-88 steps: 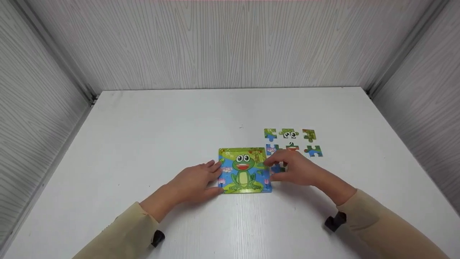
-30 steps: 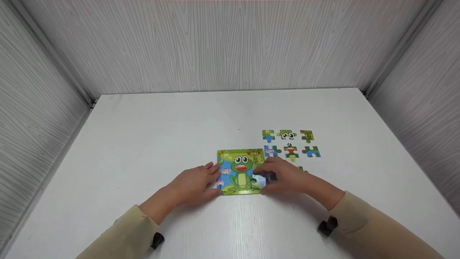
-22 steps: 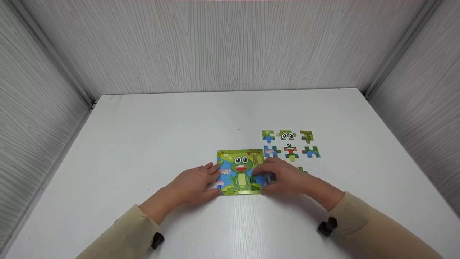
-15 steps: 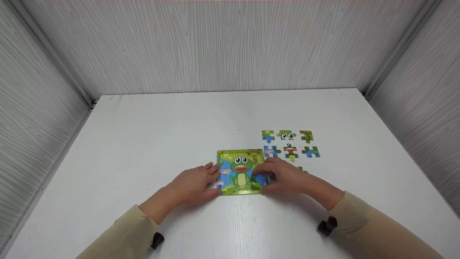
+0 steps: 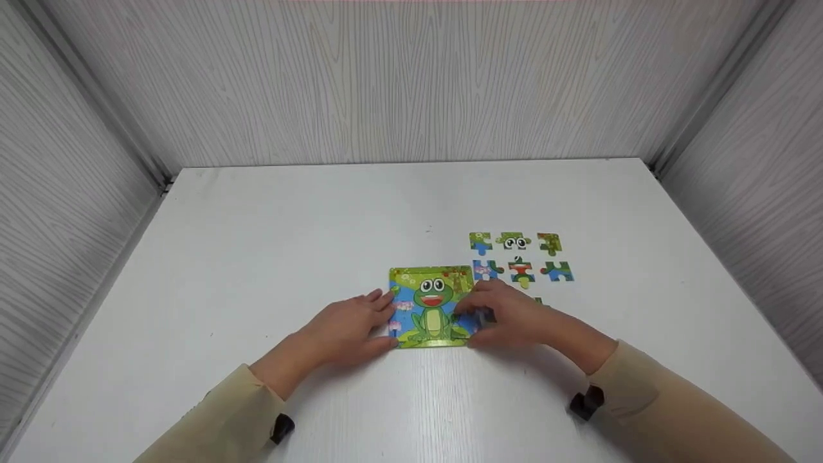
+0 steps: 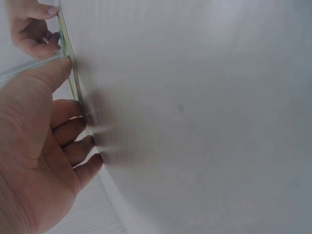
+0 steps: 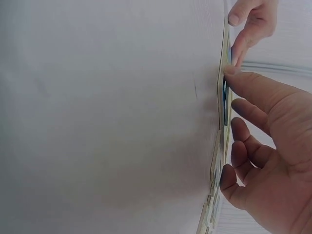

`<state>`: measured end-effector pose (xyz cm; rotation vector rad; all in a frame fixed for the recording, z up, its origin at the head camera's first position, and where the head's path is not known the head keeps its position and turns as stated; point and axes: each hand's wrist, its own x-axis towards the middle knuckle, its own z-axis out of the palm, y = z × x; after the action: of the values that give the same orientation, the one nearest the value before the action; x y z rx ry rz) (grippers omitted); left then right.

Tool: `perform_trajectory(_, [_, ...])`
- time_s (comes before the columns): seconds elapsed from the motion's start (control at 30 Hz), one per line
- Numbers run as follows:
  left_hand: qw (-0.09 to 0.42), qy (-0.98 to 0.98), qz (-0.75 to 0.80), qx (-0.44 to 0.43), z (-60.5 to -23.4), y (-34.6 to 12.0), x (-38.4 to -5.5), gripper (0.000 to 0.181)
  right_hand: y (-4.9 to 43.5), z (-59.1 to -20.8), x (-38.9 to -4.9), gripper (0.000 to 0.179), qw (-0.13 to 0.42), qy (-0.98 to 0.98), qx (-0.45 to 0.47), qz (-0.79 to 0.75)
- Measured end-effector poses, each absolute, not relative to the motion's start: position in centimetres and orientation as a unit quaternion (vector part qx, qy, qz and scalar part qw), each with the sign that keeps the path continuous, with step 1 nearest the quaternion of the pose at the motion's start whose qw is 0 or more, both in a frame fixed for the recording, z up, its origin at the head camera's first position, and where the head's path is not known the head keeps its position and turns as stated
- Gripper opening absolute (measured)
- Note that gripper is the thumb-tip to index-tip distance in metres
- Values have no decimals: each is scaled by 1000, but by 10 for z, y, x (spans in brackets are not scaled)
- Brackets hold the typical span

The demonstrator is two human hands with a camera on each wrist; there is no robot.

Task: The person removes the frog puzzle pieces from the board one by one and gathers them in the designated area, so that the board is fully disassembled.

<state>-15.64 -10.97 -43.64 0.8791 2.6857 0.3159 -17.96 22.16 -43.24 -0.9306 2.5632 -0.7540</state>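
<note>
A square frog puzzle board [image 5: 434,321] lies on the white table with a frog picture in its frame. My left hand [image 5: 347,328] rests at the board's left side, fingertips on the edge and thumb at the lower left corner. My right hand [image 5: 508,315] is over the lower right corner, index finger and thumb pinching a blue and green puzzle piece [image 5: 464,326] low over the picture. In the right wrist view, the piece's dark blue edge [image 7: 225,105] shows beside the thumb. My fingers hide part of the piece.
Several loose puzzle pieces lie in rows right of the board, among them one with frog eyes [image 5: 514,242], one with a red mouth [image 5: 521,271] and a blue-green one [image 5: 557,271]. My right hand partly covers a lower row. Pale wood-grain panels [image 5: 411,83] enclose the table.
Since the earliest frame my right hand has moved slightly left onto the board's lower right corner with a piece. That piece, tilted and glinting a second ago, now lies flatter. My left hand stays.
</note>
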Motion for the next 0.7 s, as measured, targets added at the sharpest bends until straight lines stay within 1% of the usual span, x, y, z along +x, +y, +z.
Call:
perform_trajectory(0.2, [147, 934, 108, 307, -437, -110, -157, 72, 222, -432, -179, 48, 152, 902, -313, -257])
perform_trajectory(0.43, [150, 935, 103, 303, -435, -110, -157, 73, 220, -431, -179, 47, 160, 902, -311, -253])
perform_trajectory(0.7, [146, 934, 111, 307, -437, -110, -157, 72, 223, -428, -177, 49, 127, 899, -338, -246])
